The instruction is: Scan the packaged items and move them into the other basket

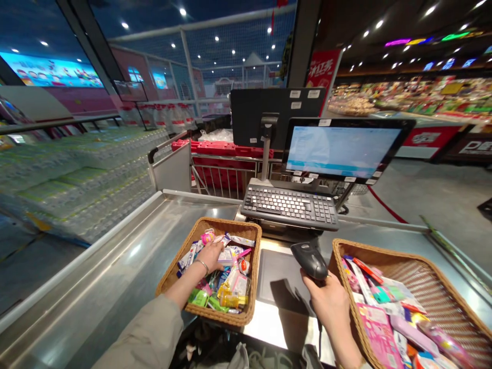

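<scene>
Our left hand (pixel 210 256) reaches into the left basket (pixel 230 226). Its fingers (pixel 220 251) are bent over the small packets (pixel 230 287) heaped there and touch a pale one, though we cannot tell whether they pinch it. Our right hand (pixel 329 302) is wrapped tight around the grip of the black scanner (pixel 310 259), whose head points away from us, between the two baskets. The right basket (pixel 403 251), just beside that hand, holds pink and white packs (pixel 378 323). Beyond the scanner are the keyboard (pixel 290 206) and the lit screen (pixel 342 151).

Counter (pixel 115 277): left basket (pixel 230 224) and right basket (pixel 423 279) flanking scan plate (pixel 277 279), scanner (pixel 310 259) over it; keyboard (pixel 290 205) behind, monitor (pixel 342 151) behind keyboard.
</scene>
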`<state>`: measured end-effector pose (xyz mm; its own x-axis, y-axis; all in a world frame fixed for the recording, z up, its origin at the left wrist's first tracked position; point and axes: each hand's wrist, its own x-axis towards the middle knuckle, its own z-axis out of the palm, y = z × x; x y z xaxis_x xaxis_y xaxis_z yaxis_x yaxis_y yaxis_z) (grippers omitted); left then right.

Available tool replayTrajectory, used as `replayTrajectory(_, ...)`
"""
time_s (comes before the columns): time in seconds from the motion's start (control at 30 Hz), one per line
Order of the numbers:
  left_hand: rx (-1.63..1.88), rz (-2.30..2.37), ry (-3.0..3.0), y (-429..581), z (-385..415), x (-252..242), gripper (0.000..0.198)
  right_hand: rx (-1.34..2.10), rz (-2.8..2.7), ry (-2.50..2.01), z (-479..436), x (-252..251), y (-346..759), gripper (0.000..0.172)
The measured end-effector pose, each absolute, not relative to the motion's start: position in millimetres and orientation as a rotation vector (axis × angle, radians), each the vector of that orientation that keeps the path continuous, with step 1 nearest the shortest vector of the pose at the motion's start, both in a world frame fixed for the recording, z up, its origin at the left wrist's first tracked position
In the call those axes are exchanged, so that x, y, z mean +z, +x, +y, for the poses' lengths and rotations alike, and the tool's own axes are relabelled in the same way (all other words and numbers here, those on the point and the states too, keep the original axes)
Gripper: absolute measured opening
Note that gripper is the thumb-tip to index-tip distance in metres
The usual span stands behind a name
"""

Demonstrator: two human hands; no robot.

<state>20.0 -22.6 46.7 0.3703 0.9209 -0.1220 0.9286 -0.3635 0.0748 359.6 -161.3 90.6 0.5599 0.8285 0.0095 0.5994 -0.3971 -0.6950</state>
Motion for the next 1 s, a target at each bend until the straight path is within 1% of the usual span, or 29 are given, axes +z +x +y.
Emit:
replayTrajectory(0.27, 0.178, 1.624, 2.651, 42.6, -24.3, 73.1, 0.073, 0.45, -1.122, -2.083, -168.0, 95.8, 363.3, 0.052)
replayTrajectory(0.5, 0.746, 1.36, 2.852, 80.3, -29.3, 87.8, 0.086, 0.378, -1.114, -1.997, -175.9, 105.5, 362.8, 0.047)
replayTrajectory(0.7, 0.861, 1.278, 2.868, 118.2, -35.4, 105.4, 0.081, 0.343, -1.137, -1.906, -184.1, 107.2, 364.9, 0.037)
replayTrajectory(0.87, 0.93, 1.254, 2.924, 145.9, -36.2, 112.8, 0.077, 0.288, -1.184, -1.859, -190.6, 105.3, 366.2, 0.036)
replayTrajectory(1.0, 0.92, 1.262, 2.995, 161.2, -34.0, 114.3, 0.073, 0.256, -1.179, -1.833, -195.3, 104.1, 367.2, 0.035)
